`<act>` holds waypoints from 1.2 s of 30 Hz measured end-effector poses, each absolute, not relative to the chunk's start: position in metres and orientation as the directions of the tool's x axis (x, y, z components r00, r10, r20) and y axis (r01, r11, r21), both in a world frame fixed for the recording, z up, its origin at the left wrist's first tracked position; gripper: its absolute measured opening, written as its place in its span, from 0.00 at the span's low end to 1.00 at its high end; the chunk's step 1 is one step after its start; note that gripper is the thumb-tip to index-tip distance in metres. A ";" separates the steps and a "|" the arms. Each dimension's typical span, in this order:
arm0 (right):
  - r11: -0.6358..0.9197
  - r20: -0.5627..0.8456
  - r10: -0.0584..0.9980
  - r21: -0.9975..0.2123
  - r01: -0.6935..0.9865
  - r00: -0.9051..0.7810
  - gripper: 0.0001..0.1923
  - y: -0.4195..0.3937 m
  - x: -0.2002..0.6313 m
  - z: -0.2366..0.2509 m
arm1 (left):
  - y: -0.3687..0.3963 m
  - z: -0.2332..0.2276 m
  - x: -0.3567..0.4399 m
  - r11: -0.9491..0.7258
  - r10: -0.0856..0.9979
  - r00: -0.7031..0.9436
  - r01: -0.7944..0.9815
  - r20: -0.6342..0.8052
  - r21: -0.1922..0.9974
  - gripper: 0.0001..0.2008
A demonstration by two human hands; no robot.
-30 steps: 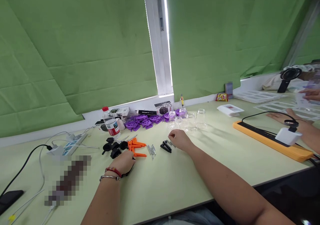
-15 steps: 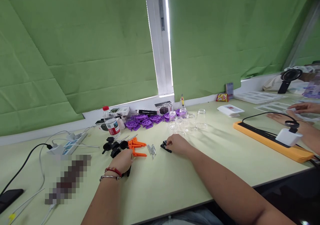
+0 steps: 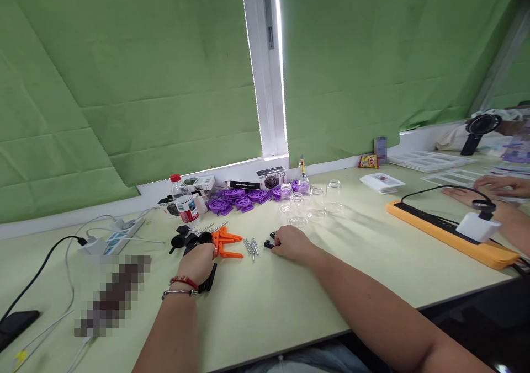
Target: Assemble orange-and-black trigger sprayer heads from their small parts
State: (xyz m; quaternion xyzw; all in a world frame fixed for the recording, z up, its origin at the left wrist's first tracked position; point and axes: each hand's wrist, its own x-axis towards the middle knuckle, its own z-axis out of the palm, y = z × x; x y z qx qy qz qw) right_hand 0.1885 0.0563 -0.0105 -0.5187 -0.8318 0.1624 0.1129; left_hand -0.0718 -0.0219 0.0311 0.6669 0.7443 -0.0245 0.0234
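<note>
My left hand (image 3: 197, 264), with a red braided band and a metal bangle at the wrist, reaches into a cluster of black round plastic parts (image 3: 181, 239). Its fingers are curled, and their tips are mostly hidden beside the orange plastic clamps (image 3: 227, 246). A black ribbed part (image 3: 212, 278) shows next to the wrist. Several silver screws (image 3: 252, 247) lie between my hands. My right hand (image 3: 293, 244) rests on the table with its fingers closed over small black plastic pieces (image 3: 269, 244), whose ends stick out to the left.
Behind stand a red-capped bottle (image 3: 185, 202), purple plastic parts (image 3: 236, 199), clear jars (image 3: 297, 203) and a cup-holder box (image 3: 271, 179). At left is a white power strip (image 3: 124, 236); at right, an orange one (image 3: 447, 235). Another person's hands (image 3: 497, 188) are at far right.
My left hand has shifted slightly left and back, showing more of the black ribbed part. My right hand has lowered over the black pieces, whose two ends now show apart.
</note>
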 end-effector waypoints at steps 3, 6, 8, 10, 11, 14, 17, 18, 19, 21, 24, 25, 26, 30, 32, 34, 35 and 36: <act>0.398 0.023 0.904 -0.410 0.820 -0.427 0.03 0.056 0.188 -0.010 | -0.020 0.033 -0.060 0.095 0.995 -0.097 0.993 0.021 0.065 0.02; 0.382 0.022 0.895 -0.552 0.742 -0.445 0.07 0.055 0.192 -0.008 | -0.017 0.028 -0.040 -0.048 0.984 -0.001 0.962 0.178 0.270 0.06; 0.366 0.018 0.872 -0.688 0.627 -0.489 0.10 0.053 0.195 -0.005 | -0.014 0.021 -0.024 -0.191 0.967 0.089 0.871 0.238 0.452 0.13; 0.360 0.038 0.834 -0.794 0.490 -0.551 0.12 0.051 0.196 -0.003 | -0.012 0.011 -0.011 -0.276 0.956 0.139 0.725 0.258 0.631 0.22; 0.361 0.055 0.812 -0.829 0.426 -0.581 0.12 0.049 0.197 -0.001 | -0.011 0.007 -0.005 -0.287 0.957 0.152 0.639 0.249 0.713 0.24; 0.376 0.098 0.744 -0.879 0.293 -0.661 0.12 0.045 0.195 0.001 | -0.010 0.001 0.007 -0.239 0.966 0.190 0.395 0.175 0.887 0.21; 0.395 0.116 0.732 -0.875 0.281 -0.671 0.13 0.048 0.196 0.001 | -0.012 0.004 0.010 -0.182 0.974 0.179 0.269 0.136 0.946 0.16; 0.398 0.128 0.765 -0.865 0.307 -0.631 0.13 0.051 0.197 0.000 | -0.013 0.006 0.010 -0.169 0.978 0.162 0.260 0.130 0.951 0.16; 0.395 0.145 0.812 -0.849 0.350 -0.565 0.13 0.055 0.199 -0.001 | -0.014 0.008 0.009 -0.158 0.982 0.143 0.265 0.123 0.951 0.16; 0.374 0.174 0.894 -0.798 0.473 -0.413 0.12 0.065 0.205 -0.003 | -0.015 0.010 0.005 -0.137 0.988 0.114 0.304 0.107 0.943 0.16; 0.345 0.173 0.933 -0.673 0.654 -0.314 0.10 0.075 0.212 -0.006 | -0.014 0.009 0.000 -0.136 0.989 0.107 0.371 0.103 0.919 0.15; 0.348 0.165 0.934 -0.631 0.694 -0.318 0.10 0.078 0.212 -0.007 | -0.014 0.008 -0.001 -0.147 0.987 0.121 0.382 0.109 0.912 0.15; 0.355 0.160 0.932 -0.593 0.723 -0.326 0.11 0.079 0.212 -0.008 | -0.013 0.007 -0.001 -0.164 0.983 0.139 0.392 0.118 0.905 0.15; 0.382 0.137 0.922 -0.471 0.795 -0.362 0.11 0.080 0.205 -0.013 | -0.012 0.002 -0.001 -0.226 0.968 0.203 0.451 0.147 0.864 0.13; 0.388 0.123 0.920 -0.437 0.811 -0.373 0.10 0.081 0.202 -0.015 | -0.012 0.001 -0.001 -0.235 0.965 0.218 0.481 0.144 0.845 0.13; 0.392 0.118 0.918 -0.421 0.818 -0.379 0.10 0.081 0.200 -0.016 | -0.012 0.000 -0.001 -0.236 0.964 0.228 0.493 0.138 0.838 0.13; 0.394 0.117 0.917 -0.415 0.820 -0.381 0.10 0.082 0.199 -0.016 | -0.012 0.000 -0.001 -0.235 0.964 0.230 0.494 0.135 0.837 0.13; 0.396 0.116 0.916 -0.408 0.823 -0.383 0.11 0.082 0.199 -0.016 | -0.012 0.000 -0.001 -0.234 0.964 0.231 0.494 0.133 0.838 0.13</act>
